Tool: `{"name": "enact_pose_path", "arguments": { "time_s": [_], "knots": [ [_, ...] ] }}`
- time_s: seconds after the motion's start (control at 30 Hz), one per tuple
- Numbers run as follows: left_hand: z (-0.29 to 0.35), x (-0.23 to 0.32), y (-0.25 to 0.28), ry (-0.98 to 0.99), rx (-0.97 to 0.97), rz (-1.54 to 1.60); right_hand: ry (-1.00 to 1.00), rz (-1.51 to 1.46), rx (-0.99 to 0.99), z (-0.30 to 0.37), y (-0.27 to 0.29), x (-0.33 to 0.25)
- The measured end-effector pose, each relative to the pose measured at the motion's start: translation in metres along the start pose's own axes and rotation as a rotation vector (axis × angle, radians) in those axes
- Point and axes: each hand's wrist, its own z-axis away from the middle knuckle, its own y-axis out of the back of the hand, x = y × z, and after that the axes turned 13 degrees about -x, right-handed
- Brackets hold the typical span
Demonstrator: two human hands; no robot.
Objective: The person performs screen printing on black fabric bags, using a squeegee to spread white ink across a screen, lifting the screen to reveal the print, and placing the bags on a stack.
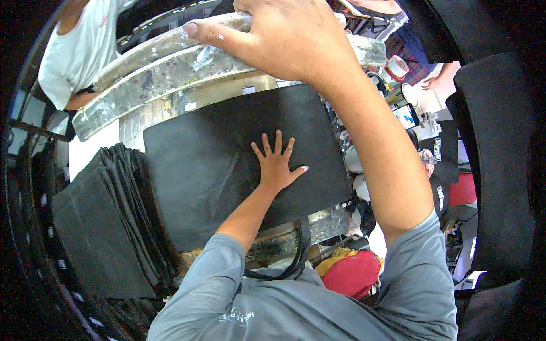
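The left hand (276,169) lies flat, fingers wide, on the black bag (196,170) at centre. The right hand (290,37) overlaps the grey bars (153,71) at upper centre; its grip I cannot tell.

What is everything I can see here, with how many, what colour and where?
panel: one, black, centre
strap loop: one, black, panel's near edge
stack: one, black, left of panel
bars: two, pale and stained, beyond panel
phone: one, screen lit, right
containers: several, mostly white, right
red item: one, red, lower centre-right
co-workers: at least two, white and dark clothes, upper corners
sleeves: two, grey, bottom
left hand: one, bare, spread on panel
right hand: one, bare, at far bar
Small clutter at right: unclear.
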Motion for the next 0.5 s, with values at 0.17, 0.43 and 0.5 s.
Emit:
{"name": "enact_pose_path", "arguments": {
  "time_s": [0.17, 0.43, 0.5],
  "knots": [
    [0.0, 0.009, 0.005, -0.016, -0.055, 0.027, -0.024, 0.052, 0.042, 0.007, -0.009, 0.0],
    [0.085, -0.079, 0.121, -0.105, 0.516, 0.473, -0.078, 0.067, 0.014, 0.032, -0.034, -0.013],
    [0.151, -0.065, 0.198, -0.245, 0.545, 1.5, -0.077, 0.09, -0.02, 0.059, -0.055, -0.015]
  ]
}}
